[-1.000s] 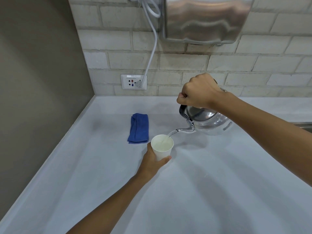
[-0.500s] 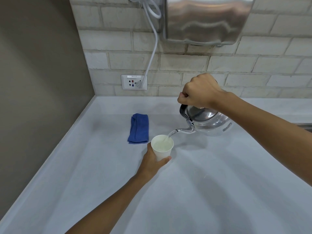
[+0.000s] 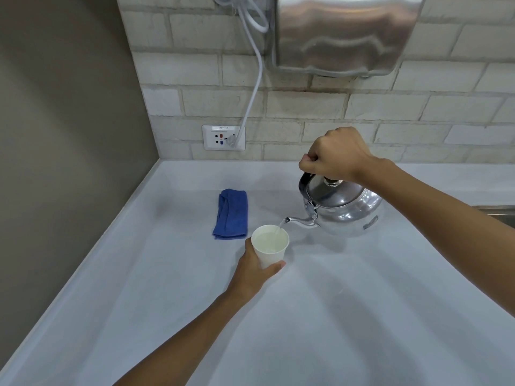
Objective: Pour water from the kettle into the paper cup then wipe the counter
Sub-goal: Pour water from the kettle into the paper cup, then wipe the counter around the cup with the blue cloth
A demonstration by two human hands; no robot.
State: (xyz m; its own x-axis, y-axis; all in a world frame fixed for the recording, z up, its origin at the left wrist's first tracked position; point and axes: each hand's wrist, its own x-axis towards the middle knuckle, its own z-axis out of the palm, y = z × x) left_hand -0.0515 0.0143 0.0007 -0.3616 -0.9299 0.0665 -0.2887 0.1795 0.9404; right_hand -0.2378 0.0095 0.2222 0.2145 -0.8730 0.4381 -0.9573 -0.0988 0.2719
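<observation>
My right hand [image 3: 335,154] grips the black handle of a shiny steel kettle [image 3: 342,210], which is tilted with its spout down to the left. A thin stream of water runs from the spout into a white paper cup [image 3: 270,246]. The cup stands upright on the pale counter [image 3: 362,316], nearly full, with my left hand [image 3: 253,270] wrapped around its lower side. A folded blue cloth [image 3: 230,213] lies flat on the counter just left of and behind the cup.
A brick wall rises behind the counter with a socket [image 3: 223,137] and a white cable [image 3: 255,87] plugged in. A steel hand dryer [image 3: 345,34] hangs above. A grey wall closes the left side. A sink edge [image 3: 496,211] shows at the right.
The water level in the cup has risen slightly. Both hands and the kettle have stayed almost in place.
</observation>
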